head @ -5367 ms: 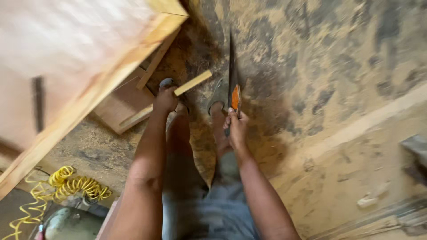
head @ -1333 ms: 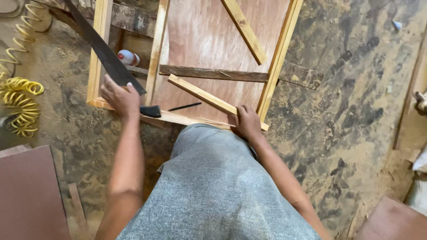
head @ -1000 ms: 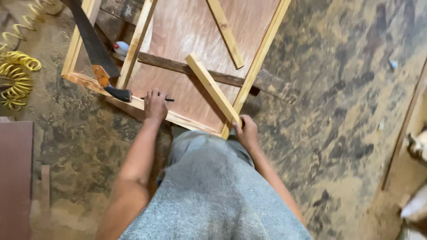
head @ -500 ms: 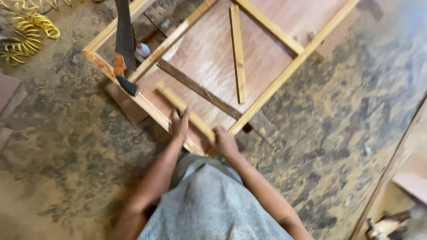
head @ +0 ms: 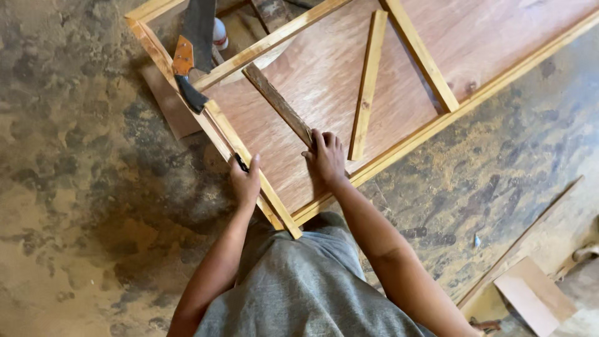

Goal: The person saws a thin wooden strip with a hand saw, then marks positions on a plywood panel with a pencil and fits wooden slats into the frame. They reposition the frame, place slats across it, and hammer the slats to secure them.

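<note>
A plywood panel (head: 324,81) edged by a pale wooden frame (head: 249,168) lies flat on the dusty floor (head: 81,206). The left hand (head: 245,181) is closed around a small dark pencil-like object (head: 241,163) and rests on the frame's near-left rail. The right hand (head: 326,157) lies open, palm down, on the panel, its fingers touching the near end of a dark slat (head: 277,103) that runs diagonally away to the left. Just right of that hand a pale loose strip (head: 368,84) lies on the panel. Far left, a handsaw (head: 190,56) with an orange-and-black handle rests across the frame's corner.
</note>
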